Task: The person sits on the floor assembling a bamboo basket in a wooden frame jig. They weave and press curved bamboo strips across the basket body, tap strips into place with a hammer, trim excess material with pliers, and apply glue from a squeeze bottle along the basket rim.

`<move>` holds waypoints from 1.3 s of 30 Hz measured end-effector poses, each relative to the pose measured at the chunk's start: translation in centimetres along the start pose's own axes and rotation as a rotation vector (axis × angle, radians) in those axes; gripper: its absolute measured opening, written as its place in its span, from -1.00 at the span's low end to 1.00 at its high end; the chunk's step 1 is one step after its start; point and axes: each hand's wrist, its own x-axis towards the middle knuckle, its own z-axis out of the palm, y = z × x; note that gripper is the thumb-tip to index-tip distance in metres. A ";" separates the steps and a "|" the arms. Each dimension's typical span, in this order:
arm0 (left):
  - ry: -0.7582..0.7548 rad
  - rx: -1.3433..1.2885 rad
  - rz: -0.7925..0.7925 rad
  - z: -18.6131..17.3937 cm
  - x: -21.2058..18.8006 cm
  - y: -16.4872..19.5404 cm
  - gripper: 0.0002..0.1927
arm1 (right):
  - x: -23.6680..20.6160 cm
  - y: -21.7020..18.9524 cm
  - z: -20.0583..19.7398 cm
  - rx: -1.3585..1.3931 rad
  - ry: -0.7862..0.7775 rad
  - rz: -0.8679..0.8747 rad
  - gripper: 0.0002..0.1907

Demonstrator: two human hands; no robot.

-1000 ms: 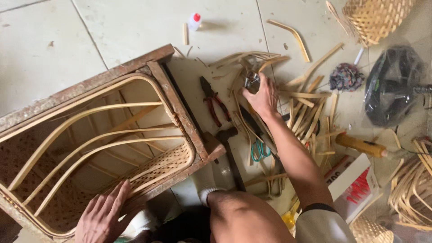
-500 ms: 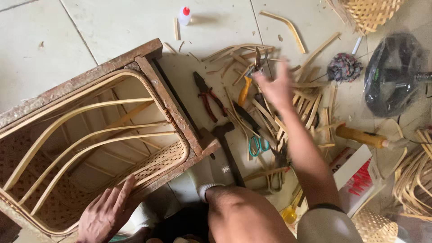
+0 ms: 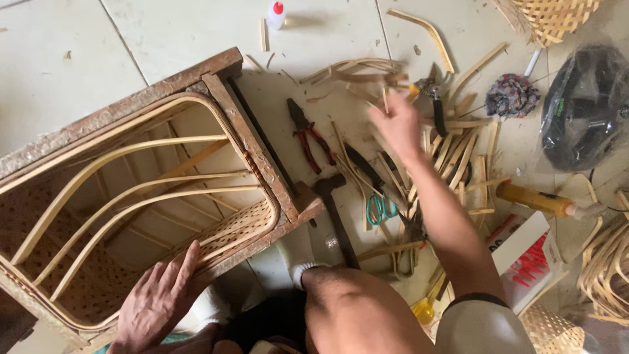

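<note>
Three bent cane ribs [image 3: 131,190] already arch across the inside of the wooden frame [image 3: 259,154], and a woven cane panel [image 3: 239,226] lines its near wall, so the piece looks partly built; much of the frame's interior is open between the ribs, which I judge leaves most of the weaving undone. The left hand [image 3: 160,298] lies flat on the frame's near edge, fingers spread and gripping nothing, steadying it. To the right of the frame, the right hand [image 3: 400,124] hovers over a loose scatter of cane strips [image 3: 458,151] on the floor; it is motion-blurred, its fingers look loosely open, and I cannot tell whether a strip is pinched between them. Between frame and strips lie red-handled pliers [image 3: 308,134], a hammer [image 3: 334,213] just beside the frame's corner, and teal-handled scissors [image 3: 380,206]. Beyond the strips sits a yellow-handled tool [image 3: 534,200]. A small glue bottle [image 3: 276,13] stands on the floor past the frame's far corner. Plenty of unused strips remain.
</note>
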 end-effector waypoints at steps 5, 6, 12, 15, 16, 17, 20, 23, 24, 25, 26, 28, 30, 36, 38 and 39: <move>-0.074 -0.080 0.043 -0.1 0.1 -0.2 -0.06 | -2.6 -1.9 6.3 -0.163 -0.167 -0.189 -0.79; -0.017 -0.122 0.023 -0.2 -0.1 -0.1 -0.10 | -2.7 -2.3 6.9 -0.249 -0.186 -0.188 -0.81; 0.081 -0.138 0.032 -0.6 0.5 -0.5 -0.33 | -1.0 -3.7 3.8 0.827 -0.085 -0.192 -0.80; 0.278 0.216 0.110 -0.2 1.1 -0.8 -0.27 | -1.8 -8.0 -0.9 0.807 0.065 -0.112 -0.91; 0.196 0.124 0.097 0.0 1.0 -0.9 -0.26 | -2.4 -10.1 -2.0 0.889 0.077 -0.188 -0.85; 0.115 0.028 0.086 0.2 0.9 -1.0 -0.25 | -3.2 -12.3 -2.4 0.989 0.026 -0.263 -0.83; 0.089 -0.108 0.089 0.8 0.5 -1.3 -0.30 | -6.1 -18.6 -1.0 1.212 -0.136 -0.303 -0.66; 0.155 -0.178 0.072 1.3 0.3 -1.5 -0.43 | -8.2 -23.2 2.7 1.276 -0.231 -0.473 -0.56; 0.167 -0.210 0.059 1.5 0.3 -1.4 -0.49 | -8.6 -24.3 3.8 1.252 -0.231 -0.494 -0.58; 0.198 -0.219 0.070 1.5 0.3 -1.5 -0.50 | -8.8 -25.4 4.8 1.230 -0.229 -0.514 -0.59; 0.229 -0.227 0.077 1.6 0.3 -1.5 -0.50 | -8.9 -26.3 5.6 1.210 -0.230 -0.535 -0.60; 0.250 -0.219 0.077 1.6 0.2 -1.5 -0.48 | -8.7 -27.6 6.2 1.191 -0.237 -0.462 -0.59; 0.232 -0.192 0.069 1.7 0.2 -1.5 -0.42 | -8.0 -27.6 5.3 1.180 -0.243 -0.372 -0.60; 0.305 -0.151 0.076 2.0 0.0 -1.3 -0.43 | -2.9 -17.6 -1.1 0.733 -0.142 -0.361 -0.64; 0.247 -0.113 0.048 2.2 -0.1 -1.1 -0.38 | -1.8 -12.5 -1.5 0.454 -0.018 -0.391 -0.63; 0.225 -0.088 0.043 2.2 -0.1 -1.0 -0.35 | -1.7 -10.0 -1.3 0.329 0.039 -0.389 -0.60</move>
